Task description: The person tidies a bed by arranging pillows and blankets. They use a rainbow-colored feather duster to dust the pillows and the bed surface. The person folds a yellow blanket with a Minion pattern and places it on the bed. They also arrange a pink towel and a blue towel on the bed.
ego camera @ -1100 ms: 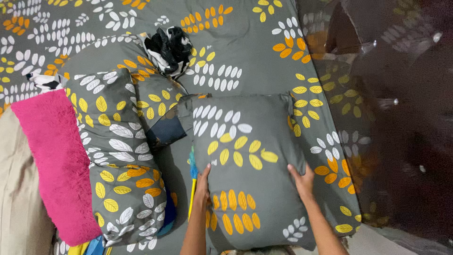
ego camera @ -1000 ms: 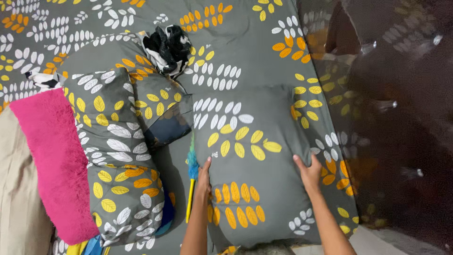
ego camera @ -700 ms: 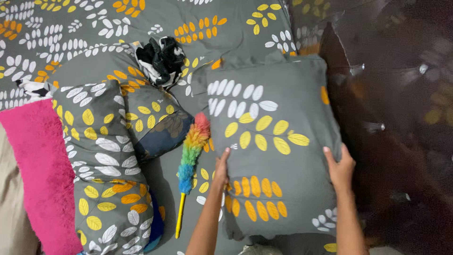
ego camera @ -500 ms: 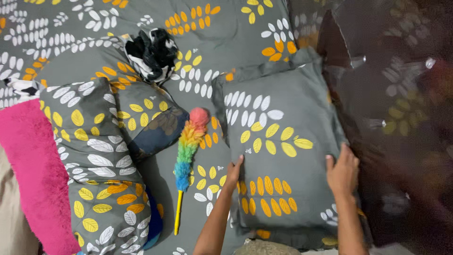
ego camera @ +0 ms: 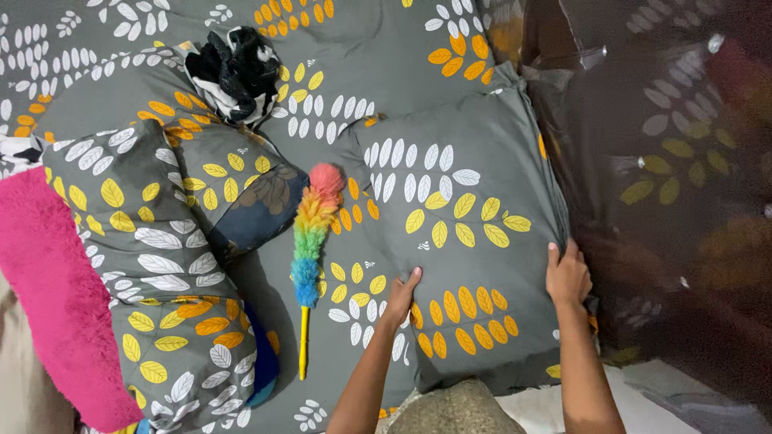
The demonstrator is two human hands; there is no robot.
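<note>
The landmark is the grey leaf-print pillow [ego camera: 458,233], which lies flat on the matching bedsheet [ego camera: 386,48], with its right edge against the glossy dark headboard [ego camera: 667,161].

Risks, judged from this position:
- The pillow's near right corner sits close to the edge of the bed. A push from the left could slide that corner off or bunch the cover against the headboard.
- The rainbow feather duster [ego camera: 314,233] lies just left of the pillow, near the left hand. A sideways sweep of that hand could knock it toward the stacked cushions.

Hand state, near to far:
- The left hand [ego camera: 402,296] rests on the pillow's near left corner. Its fingers are extended and spread flat, pressing the fabric without gripping it.
- The right hand [ego camera: 568,273] lies on the pillow's right edge beside the headboard. Its fingers are open and laid over the seam. Whether the fingertips curl under the edge cannot be determined.

Further left of the pillow are a pile of leaf-print cushions [ego camera: 153,241] and a pink fluffy blanket [ego camera: 56,297]. Beyond its far left corner lies a crumpled black-and-white cloth [ego camera: 233,68].
</note>
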